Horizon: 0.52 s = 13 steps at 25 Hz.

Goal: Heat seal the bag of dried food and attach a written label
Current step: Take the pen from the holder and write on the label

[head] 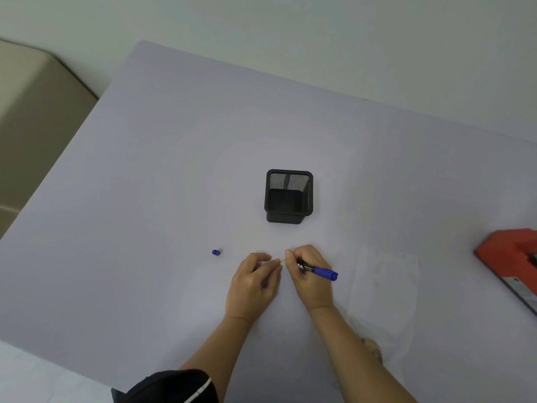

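My right hand (309, 276) grips a blue marker (319, 270) whose rear end points right; its tip is hidden behind my fingers. My left hand (255, 282) pinches a small pale label (282, 262) that sits between both hands on the table. The marker's blue cap (216, 252) lies loose on the table to the left. A clear plastic bag (383, 289) lies flat to the right of my right forearm, with some brownish dried food (373, 349) showing at its near end. The red heat sealer (511, 263) sits at the right edge.
A black mesh pen holder (289, 196) stands upright just beyond my hands. The pale lilac table (174, 170) reaches a white wall at the back; a beige piece of furniture (32, 117) stands off its left side.
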### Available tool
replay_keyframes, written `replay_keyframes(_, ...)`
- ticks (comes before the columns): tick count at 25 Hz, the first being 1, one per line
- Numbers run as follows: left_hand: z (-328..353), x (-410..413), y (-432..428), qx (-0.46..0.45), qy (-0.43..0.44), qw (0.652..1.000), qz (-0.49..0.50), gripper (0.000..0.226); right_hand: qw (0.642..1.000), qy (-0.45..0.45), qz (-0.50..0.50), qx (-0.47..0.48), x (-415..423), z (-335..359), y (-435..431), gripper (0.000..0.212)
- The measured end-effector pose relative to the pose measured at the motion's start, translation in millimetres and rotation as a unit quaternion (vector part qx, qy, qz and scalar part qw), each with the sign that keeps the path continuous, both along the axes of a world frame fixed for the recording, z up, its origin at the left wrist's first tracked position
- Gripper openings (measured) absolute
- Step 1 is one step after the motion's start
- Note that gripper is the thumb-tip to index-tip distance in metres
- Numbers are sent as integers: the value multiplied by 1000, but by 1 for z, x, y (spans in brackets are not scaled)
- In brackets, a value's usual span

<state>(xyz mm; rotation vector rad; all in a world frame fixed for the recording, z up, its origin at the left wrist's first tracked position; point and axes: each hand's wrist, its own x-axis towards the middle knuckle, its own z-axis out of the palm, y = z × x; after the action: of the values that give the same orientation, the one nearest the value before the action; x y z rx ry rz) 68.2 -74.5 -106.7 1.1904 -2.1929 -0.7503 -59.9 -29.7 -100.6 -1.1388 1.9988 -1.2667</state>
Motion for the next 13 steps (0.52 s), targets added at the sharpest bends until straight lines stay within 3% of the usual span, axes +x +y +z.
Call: replay_keyframes(13, 1, 1, 1, -3, -4, 1000, 1, 19, 1000, 4, -7, -8, 0, 4, 0, 28)
